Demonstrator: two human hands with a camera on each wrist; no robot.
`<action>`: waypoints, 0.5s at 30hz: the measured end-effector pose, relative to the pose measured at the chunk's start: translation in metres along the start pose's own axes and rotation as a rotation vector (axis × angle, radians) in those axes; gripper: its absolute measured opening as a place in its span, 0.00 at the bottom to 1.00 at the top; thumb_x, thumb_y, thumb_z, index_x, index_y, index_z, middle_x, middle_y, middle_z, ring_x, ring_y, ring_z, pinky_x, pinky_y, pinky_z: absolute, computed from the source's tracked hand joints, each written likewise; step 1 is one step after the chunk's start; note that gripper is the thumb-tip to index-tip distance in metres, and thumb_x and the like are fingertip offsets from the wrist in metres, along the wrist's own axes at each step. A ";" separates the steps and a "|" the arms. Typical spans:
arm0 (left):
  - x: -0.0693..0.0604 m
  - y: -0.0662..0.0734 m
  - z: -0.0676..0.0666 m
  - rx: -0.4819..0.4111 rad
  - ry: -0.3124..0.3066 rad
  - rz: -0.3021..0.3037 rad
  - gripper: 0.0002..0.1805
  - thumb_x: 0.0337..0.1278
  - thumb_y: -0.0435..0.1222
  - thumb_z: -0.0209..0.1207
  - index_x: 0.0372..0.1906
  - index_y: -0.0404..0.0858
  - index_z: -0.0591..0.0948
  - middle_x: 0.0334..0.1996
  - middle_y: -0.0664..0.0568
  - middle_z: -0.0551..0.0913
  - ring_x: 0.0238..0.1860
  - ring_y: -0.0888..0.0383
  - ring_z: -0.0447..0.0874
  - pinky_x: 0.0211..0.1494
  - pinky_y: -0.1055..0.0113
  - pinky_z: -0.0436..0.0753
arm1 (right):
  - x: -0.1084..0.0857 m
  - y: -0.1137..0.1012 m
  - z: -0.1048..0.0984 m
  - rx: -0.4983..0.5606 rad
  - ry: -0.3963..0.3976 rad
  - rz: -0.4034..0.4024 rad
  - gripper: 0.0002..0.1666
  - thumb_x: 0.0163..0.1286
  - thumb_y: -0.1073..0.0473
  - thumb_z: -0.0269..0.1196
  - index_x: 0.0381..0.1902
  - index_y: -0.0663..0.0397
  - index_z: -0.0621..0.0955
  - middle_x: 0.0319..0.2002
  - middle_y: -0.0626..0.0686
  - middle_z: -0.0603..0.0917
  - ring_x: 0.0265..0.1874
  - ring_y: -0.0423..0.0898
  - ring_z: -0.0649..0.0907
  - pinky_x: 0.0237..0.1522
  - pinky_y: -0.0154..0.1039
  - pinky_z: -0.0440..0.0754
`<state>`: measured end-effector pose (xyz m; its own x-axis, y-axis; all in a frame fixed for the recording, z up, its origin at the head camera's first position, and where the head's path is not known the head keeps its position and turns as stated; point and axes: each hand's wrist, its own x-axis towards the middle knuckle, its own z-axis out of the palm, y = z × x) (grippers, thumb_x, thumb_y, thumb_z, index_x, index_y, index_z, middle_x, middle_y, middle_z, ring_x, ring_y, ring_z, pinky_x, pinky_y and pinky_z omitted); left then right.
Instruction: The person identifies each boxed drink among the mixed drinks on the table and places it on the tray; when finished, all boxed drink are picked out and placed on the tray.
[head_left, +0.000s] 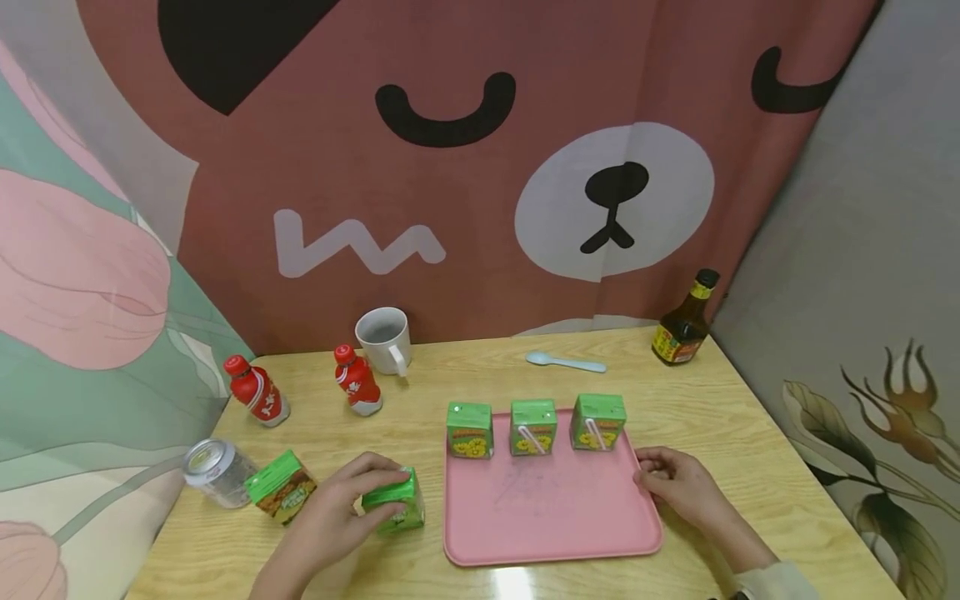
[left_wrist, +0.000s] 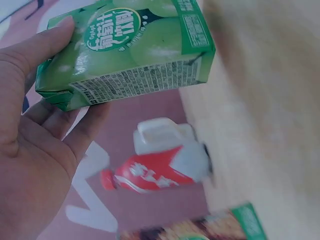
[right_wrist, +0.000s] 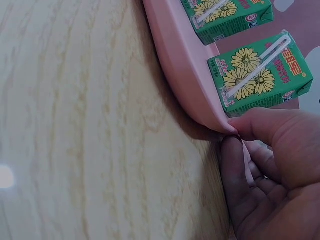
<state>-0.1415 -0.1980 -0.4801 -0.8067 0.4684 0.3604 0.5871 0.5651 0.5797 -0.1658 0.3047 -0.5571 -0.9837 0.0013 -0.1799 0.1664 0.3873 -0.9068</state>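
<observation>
My left hand (head_left: 343,510) grips a green grape juice box (left_wrist: 130,50) between thumb and fingers, left of the pink tray (head_left: 555,517). In the left wrist view the thumb lies across the printed front and the fingers go behind. At the tray's right edge my right hand (head_left: 678,486) pinches the rim between thumb and forefinger. Along the tray's far side stand three green juice boxes with yellow flowers: a left one (head_left: 470,432), a middle one (head_left: 533,428) and a right one (right_wrist: 262,72). White straws show on the middle and right ones.
Left of the held box are a brown-and-green drink box (head_left: 282,487) and a silver-topped can (head_left: 219,473). Behind them stand two red bottles (head_left: 257,390) (head_left: 358,381) and a white mug (head_left: 384,340). A pale blue spoon (head_left: 566,362) and a dark sauce bottle (head_left: 684,321) are at the back.
</observation>
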 end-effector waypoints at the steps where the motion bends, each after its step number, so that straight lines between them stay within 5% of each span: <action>1: 0.004 0.003 0.000 -0.004 -0.003 0.004 0.21 0.54 0.38 0.75 0.54 0.55 0.87 0.50 0.70 0.79 0.48 0.66 0.81 0.49 0.66 0.83 | 0.000 0.000 0.000 0.007 -0.001 0.001 0.26 0.68 0.68 0.68 0.60 0.75 0.76 0.41 0.59 0.81 0.34 0.46 0.82 0.33 0.40 0.86; 15: 0.059 0.028 0.032 -0.130 -0.029 0.216 0.19 0.54 0.38 0.76 0.52 0.49 0.88 0.50 0.65 0.80 0.50 0.64 0.81 0.46 0.69 0.81 | 0.000 -0.001 0.002 0.001 0.002 0.029 0.25 0.69 0.68 0.67 0.61 0.75 0.76 0.41 0.59 0.80 0.34 0.47 0.82 0.33 0.40 0.86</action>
<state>-0.1703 -0.1332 -0.4659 -0.6599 0.5893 0.4661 0.7307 0.3587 0.5809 -0.1662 0.3027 -0.5565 -0.9786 0.0139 -0.2052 0.1946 0.3865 -0.9015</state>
